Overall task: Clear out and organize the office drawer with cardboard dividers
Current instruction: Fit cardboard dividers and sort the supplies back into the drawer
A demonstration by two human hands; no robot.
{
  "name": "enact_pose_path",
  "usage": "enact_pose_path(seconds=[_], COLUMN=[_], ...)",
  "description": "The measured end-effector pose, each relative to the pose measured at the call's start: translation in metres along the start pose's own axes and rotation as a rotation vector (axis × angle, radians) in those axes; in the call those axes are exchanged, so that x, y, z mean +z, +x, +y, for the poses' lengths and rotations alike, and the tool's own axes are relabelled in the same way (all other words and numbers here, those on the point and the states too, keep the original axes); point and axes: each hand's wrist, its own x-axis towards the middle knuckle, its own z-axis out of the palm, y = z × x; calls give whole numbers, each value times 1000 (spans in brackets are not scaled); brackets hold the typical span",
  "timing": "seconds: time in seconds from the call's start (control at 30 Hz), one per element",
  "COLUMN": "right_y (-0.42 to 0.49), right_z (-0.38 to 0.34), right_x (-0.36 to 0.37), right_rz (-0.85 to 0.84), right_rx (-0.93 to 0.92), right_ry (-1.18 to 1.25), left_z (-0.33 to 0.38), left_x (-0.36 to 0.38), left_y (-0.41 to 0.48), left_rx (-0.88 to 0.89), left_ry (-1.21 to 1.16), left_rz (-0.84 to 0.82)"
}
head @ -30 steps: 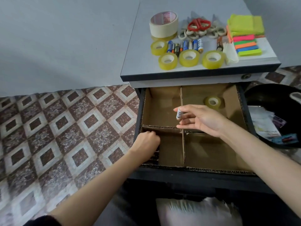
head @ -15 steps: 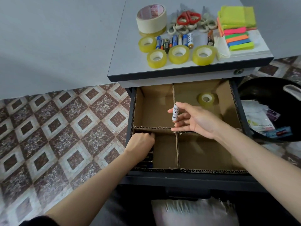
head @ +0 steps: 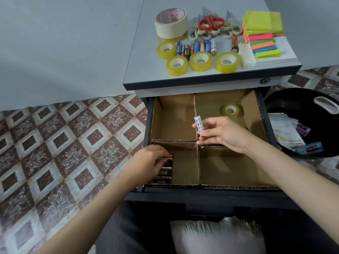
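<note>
The open drawer (head: 205, 186) is lined with cardboard dividers (head: 197, 143) that split it into several compartments. My left hand (head: 149, 162) reaches into the near left compartment, fingers on a battery at the top of a row of batteries (head: 166, 173) lying there. Over the divider crossing, my right hand (head: 220, 132) pinches a white battery (head: 199, 123) upright. A yellow tape roll (head: 230, 111) lies in the far right compartment.
On the cabinet top (head: 143, 70) sit a masking tape roll (head: 171, 22), several yellow tape rolls (head: 200, 61), loose batteries (head: 196, 47), scissors (head: 211, 22) and sticky notes (head: 262, 32). A black bin (head: 293, 107) with wrappers stands right of the drawer. Patterned tiles lie to the left.
My right hand has turned the white battery more upright and lifted it slightly. My left hand stays in the near left compartment, fingers now on the top battery.
</note>
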Motion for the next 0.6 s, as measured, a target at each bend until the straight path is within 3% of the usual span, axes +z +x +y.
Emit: enact_pose_path(seconds=[0.07, 0.17, 0.27, 0.47, 0.6], right_y=[-3, -3, -3, -6, 5], right_z=[0, 1, 3, 26, 48], right_x=[3, 11, 26, 70, 90], right_rz=[3, 54, 142, 100, 125], right_rx=[-23, -63, -137, -243, -274], right_ry=[-64, -210, -483, -821, -1186], left_z=[-7, -17, -22, -16, -21], left_x=[-9, -18, -17, 0, 5], left_y=[-10, -12, -5, 19, 22], left_rx=[-97, -394, -496, -392, -383], left_ry=[-172, -353, -483, -492, -520], left_rz=[292, 458, 440, 294, 339])
